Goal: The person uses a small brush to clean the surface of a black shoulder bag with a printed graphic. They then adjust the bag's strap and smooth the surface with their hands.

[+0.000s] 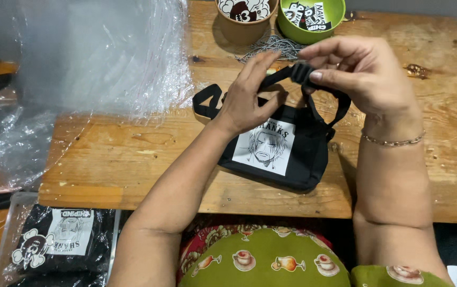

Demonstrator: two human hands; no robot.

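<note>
Black small bag (292,159) lies on wooden table (133,170); left hand (247,101) and right hand (358,72) both pinch strap buckle (301,72) (adjustment underway, bag unpacked from plastic wrap (101,58)).

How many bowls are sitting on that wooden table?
2. A brown bowl stands at the table's far edge, and a green bowl sits right beside it; both hold printed stickers. Others may lie beyond the picture's top edge.

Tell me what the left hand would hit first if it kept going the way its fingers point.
The left hand points up and away across the table; it would likely first meet the metal chain pile, then the brown cup. Depth is uncertain.
</note>
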